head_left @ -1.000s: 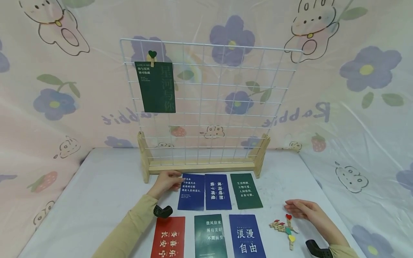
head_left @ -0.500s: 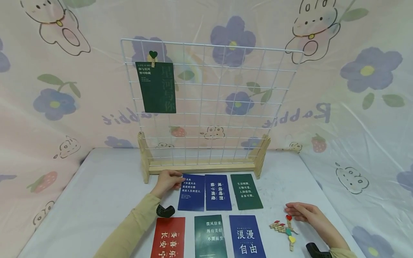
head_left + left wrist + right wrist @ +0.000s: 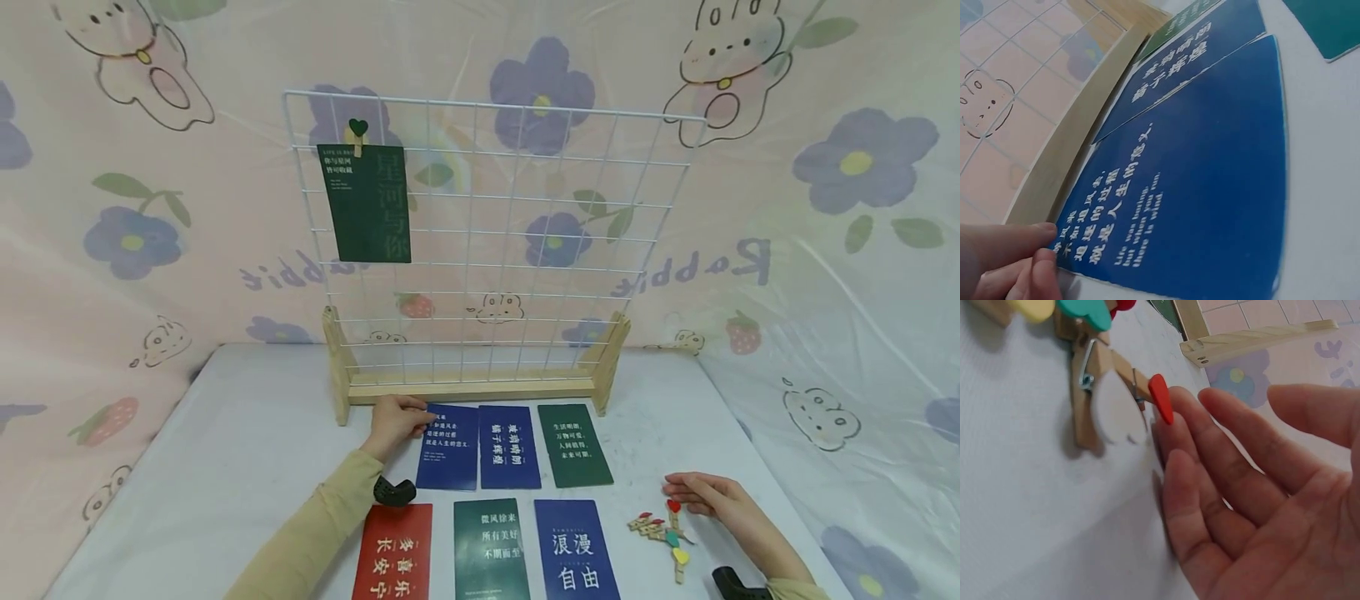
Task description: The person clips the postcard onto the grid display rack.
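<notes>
At the left end of the upper row, my left hand (image 3: 393, 423) pinches the upper-left corner of a blue card (image 3: 454, 462) with white writing. In the left wrist view, the thumb and fingers (image 3: 1016, 247) meet at the corner of that card (image 3: 1210, 175), which lies about flat on the white table. My right hand (image 3: 712, 493) rests at the right with its fingers loosely bent and nothing held. Beside its fingertips lies a small heap of wooden clothespins (image 3: 651, 527) with coloured hearts; a red heart (image 3: 1160, 399) is nearest in the right wrist view.
Behind the cards stands a white wire grid (image 3: 495, 196) on a wooden base (image 3: 468, 390). A green card (image 3: 366, 212) hangs from it by a clothespin (image 3: 357, 137). Other cards lie close by: blue (image 3: 510, 447), green (image 3: 575, 446), red (image 3: 393, 550), green (image 3: 491, 550) and blue (image 3: 576, 550).
The left hand and forearm have shifted slightly to the right, and the fingers reach further over the blue card's corner. The right hand stays by the clothespins.
</notes>
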Action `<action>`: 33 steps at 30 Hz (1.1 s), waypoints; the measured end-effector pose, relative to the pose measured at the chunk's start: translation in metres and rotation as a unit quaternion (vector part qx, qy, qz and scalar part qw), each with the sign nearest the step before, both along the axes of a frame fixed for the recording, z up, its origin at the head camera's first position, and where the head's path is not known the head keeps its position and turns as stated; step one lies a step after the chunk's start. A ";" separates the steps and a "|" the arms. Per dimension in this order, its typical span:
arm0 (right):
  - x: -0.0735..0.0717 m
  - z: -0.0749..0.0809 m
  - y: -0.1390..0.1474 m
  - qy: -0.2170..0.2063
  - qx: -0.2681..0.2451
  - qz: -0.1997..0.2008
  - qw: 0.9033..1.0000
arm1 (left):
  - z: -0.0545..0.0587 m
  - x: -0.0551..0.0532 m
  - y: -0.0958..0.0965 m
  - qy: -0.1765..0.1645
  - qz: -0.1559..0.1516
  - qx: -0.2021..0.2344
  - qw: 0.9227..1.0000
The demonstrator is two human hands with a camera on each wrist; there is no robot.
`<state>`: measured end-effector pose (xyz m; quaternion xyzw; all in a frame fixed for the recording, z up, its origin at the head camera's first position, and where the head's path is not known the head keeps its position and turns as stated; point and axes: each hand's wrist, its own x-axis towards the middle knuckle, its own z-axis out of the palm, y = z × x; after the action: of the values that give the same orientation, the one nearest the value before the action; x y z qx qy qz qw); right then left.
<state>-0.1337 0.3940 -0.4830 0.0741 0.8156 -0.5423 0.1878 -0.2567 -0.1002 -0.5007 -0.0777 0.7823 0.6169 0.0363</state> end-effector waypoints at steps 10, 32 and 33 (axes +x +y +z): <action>0.002 -0.001 -0.001 -0.015 0.011 -0.032 0.999 | -0.005 -0.001 0.005 0.019 0.017 -0.032 0.999; -0.001 -0.002 0.000 -0.022 0.049 -0.042 0.998 | -0.006 0.003 -0.001 0.011 0.039 -0.019 0.999; -0.002 -0.002 0.001 -0.021 0.045 -0.040 0.998 | -0.005 0.003 -0.002 0.007 0.039 -0.016 0.999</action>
<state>-0.1353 0.3946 -0.4852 0.1258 0.8315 -0.5104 0.1795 -0.2542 -0.1019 -0.5057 -0.1045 0.7889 0.6055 0.0050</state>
